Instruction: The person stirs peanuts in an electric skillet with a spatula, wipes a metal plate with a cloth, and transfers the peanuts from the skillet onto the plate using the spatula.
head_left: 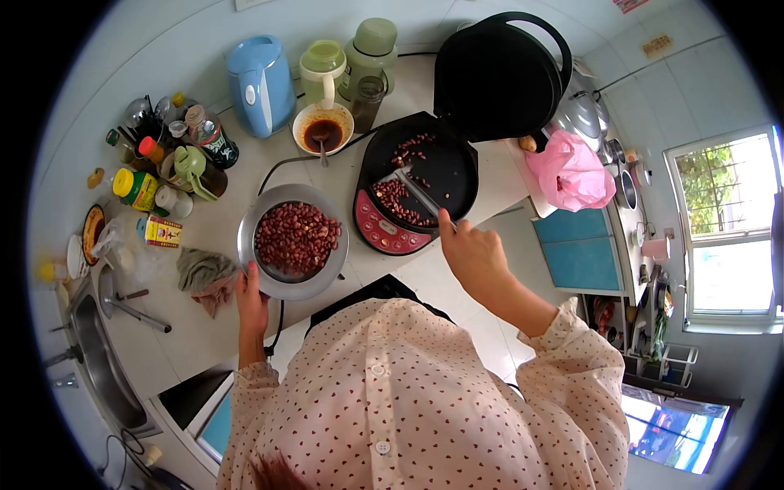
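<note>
My left hand grips the lower left rim of a round metal bowl, which holds a heap of red-skinned peanuts. In my right hand is the handle of a grey-headed spatula. Its head rests among the peanuts in the black pan of an electric griddle. More peanuts lie along the pan's left and lower side, with a smaller group near the top. The griddle's black lid stands raised behind it. A red control panel faces me.
Behind the bowl are a blue kettle, a green-lidded jug and a white bowl of red sauce with a spoon. Bottles crowd the left, near a cloth and sink. A pink bag sits right.
</note>
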### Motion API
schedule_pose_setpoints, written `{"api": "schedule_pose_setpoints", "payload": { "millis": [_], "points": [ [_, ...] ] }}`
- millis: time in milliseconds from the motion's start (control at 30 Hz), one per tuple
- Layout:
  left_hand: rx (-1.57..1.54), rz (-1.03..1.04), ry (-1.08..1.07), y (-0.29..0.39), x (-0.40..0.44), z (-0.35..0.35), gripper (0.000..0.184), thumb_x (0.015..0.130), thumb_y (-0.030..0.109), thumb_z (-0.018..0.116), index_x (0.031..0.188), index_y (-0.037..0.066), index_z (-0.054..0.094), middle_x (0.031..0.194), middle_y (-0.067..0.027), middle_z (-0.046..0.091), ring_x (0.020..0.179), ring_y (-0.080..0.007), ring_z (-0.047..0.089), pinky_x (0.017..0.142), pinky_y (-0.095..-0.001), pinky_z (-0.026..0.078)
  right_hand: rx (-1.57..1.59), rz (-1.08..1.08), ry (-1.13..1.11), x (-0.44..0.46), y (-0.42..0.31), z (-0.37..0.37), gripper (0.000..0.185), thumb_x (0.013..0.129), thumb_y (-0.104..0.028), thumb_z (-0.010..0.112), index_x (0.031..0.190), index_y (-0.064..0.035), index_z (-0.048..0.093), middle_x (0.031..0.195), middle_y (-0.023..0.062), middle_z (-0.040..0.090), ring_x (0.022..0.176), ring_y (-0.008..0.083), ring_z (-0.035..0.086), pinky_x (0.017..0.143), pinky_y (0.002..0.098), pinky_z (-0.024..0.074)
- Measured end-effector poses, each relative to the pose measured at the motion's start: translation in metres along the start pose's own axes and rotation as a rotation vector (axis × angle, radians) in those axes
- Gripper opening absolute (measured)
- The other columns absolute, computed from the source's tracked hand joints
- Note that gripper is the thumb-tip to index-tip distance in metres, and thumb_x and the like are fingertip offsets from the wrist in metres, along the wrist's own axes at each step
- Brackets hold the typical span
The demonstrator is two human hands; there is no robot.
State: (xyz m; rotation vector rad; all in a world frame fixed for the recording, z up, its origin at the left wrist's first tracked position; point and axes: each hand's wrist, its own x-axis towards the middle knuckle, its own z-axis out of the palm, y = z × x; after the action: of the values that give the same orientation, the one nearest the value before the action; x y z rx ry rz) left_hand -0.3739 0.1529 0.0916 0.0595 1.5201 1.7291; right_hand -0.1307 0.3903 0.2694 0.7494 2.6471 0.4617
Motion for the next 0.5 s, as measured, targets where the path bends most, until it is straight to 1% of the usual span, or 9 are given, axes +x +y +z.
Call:
{"api": "schedule_pose_setpoints", "payload": {
  "millis": [100, 167, 200, 267, 333, 367, 433, 467, 500],
  "points": [
    [-0.013, -0.009, 0.008, 0.003, -0.002, 0.01, 0.042, 0.09, 0.041, 0.051, 0.114, 0.007, 0.049, 0.101, -0.0012, 0.057, 0.087, -0.0093, 0.056, 0.072, -0.025, 0.046, -0.007, -0.054, 0.005, -0.026, 0.013, 0.005, 0.05, 0.075, -0.006, 0.056, 0.123, 0.0006, 0.047, 0.071, 0.0061, 0.056, 0.054, 0.0154, 0.058, 0.045, 0.0261, 0.0446],
    [-0.032, -0.017, 0.022, 0.003, -0.002, 0.013, 0.042, 0.09, 0.041, 0.051, 0.115, 0.007, 0.048, 0.102, -0.0013, 0.057, 0.089, -0.0097, 0.056, 0.073, -0.0254, 0.047, 0.023, -0.053, -0.055, -0.038, 0.022, 0.008, 0.053, 0.075, -0.006, 0.055, 0.127, -0.001, 0.043, 0.076, 0.0077, 0.057, 0.059, 0.017, 0.06, 0.048, 0.0273, 0.0451],
    [-0.035, -0.027, 0.009, 0.0, 0.0, 0.011, 0.043, 0.09, 0.04, 0.051, 0.116, 0.006, 0.047, 0.104, -0.0018, 0.057, 0.09, -0.0103, 0.056, 0.074, -0.0263, 0.047, 0.045, -0.029, -0.102, -0.041, 0.028, 0.009, 0.055, 0.076, -0.005, 0.054, 0.129, -0.002, 0.04, 0.079, 0.0088, 0.057, 0.063, 0.0193, 0.062, 0.051, 0.0293, 0.0472],
    [-0.037, -0.036, -0.003, -0.001, -0.001, 0.01, 0.044, 0.09, 0.039, 0.051, 0.118, 0.006, 0.046, 0.106, -0.0023, 0.056, 0.092, -0.0109, 0.056, 0.075, -0.0272, 0.047, 0.076, 0.01, -0.086, -0.042, 0.04, 0.004, 0.056, 0.076, -0.005, 0.054, 0.129, -0.002, 0.039, 0.08, 0.0094, 0.057, 0.063, 0.0203, 0.062, 0.052, 0.0303, 0.0481],
    [-0.051, -0.048, 0.019, -0.003, -0.006, 0.013, 0.045, 0.09, 0.04, 0.05, 0.12, 0.006, 0.045, 0.11, -0.0036, 0.055, 0.095, -0.0127, 0.056, 0.077, -0.029, 0.047, 0.093, 0.083, -0.05, -0.031, 0.048, 0.004, 0.056, 0.075, -0.005, 0.055, 0.129, -0.0013, 0.039, 0.08, 0.011, 0.057, 0.063, 0.0232, 0.062, 0.054, 0.0326, 0.0501],
    [-0.05, -0.048, 0.019, -0.002, -0.009, 0.014, 0.045, 0.09, 0.04, 0.05, 0.12, 0.006, 0.045, 0.11, -0.0036, 0.055, 0.095, -0.0127, 0.056, 0.077, -0.029, 0.047, 0.094, 0.084, -0.049, -0.018, 0.05, 0.009, 0.056, 0.075, -0.005, 0.055, 0.129, -0.0013, 0.039, 0.08, 0.011, 0.057, 0.063, 0.0232, 0.062, 0.054, 0.0326, 0.0501],
    [-0.017, -0.068, 0.016, 0.001, -0.019, 0.015, 0.046, 0.091, 0.04, 0.049, 0.122, 0.006, 0.044, 0.112, -0.0046, 0.054, 0.097, -0.015, 0.055, 0.079, -0.0302, 0.047, 0.089, 0.158, 0.076, 0.011, 0.057, 0.029, 0.056, 0.075, -0.005, 0.055, 0.128, -0.001, 0.039, 0.08, 0.0118, 0.058, 0.063, 0.0244, 0.063, 0.054, 0.0326, 0.0504],
    [-0.016, -0.064, 0.017, -0.001, -0.023, 0.014, 0.046, 0.091, 0.04, 0.049, 0.122, 0.006, 0.044, 0.112, -0.0046, 0.054, 0.097, -0.015, 0.055, 0.079, -0.0302, 0.047, 0.09, 0.157, 0.08, 0.027, 0.061, 0.041, 0.056, 0.075, -0.005, 0.055, 0.128, -0.001, 0.039, 0.08, 0.0118, 0.058, 0.063, 0.0244, 0.063, 0.054, 0.0326, 0.0504],
    [-0.017, -0.066, 0.019, -0.003, -0.028, 0.011, 0.047, 0.091, 0.041, 0.048, 0.122, 0.006, 0.043, 0.113, -0.0048, 0.054, 0.099, -0.0159, 0.055, 0.081, -0.0307, 0.046, 0.099, 0.202, 0.112, 0.042, 0.063, 0.055, 0.055, 0.075, -0.004, 0.055, 0.128, -0.0008, 0.04, 0.079, 0.0119, 0.058, 0.063, 0.025, 0.063, 0.055, 0.0326, 0.0506]
  ]
}}
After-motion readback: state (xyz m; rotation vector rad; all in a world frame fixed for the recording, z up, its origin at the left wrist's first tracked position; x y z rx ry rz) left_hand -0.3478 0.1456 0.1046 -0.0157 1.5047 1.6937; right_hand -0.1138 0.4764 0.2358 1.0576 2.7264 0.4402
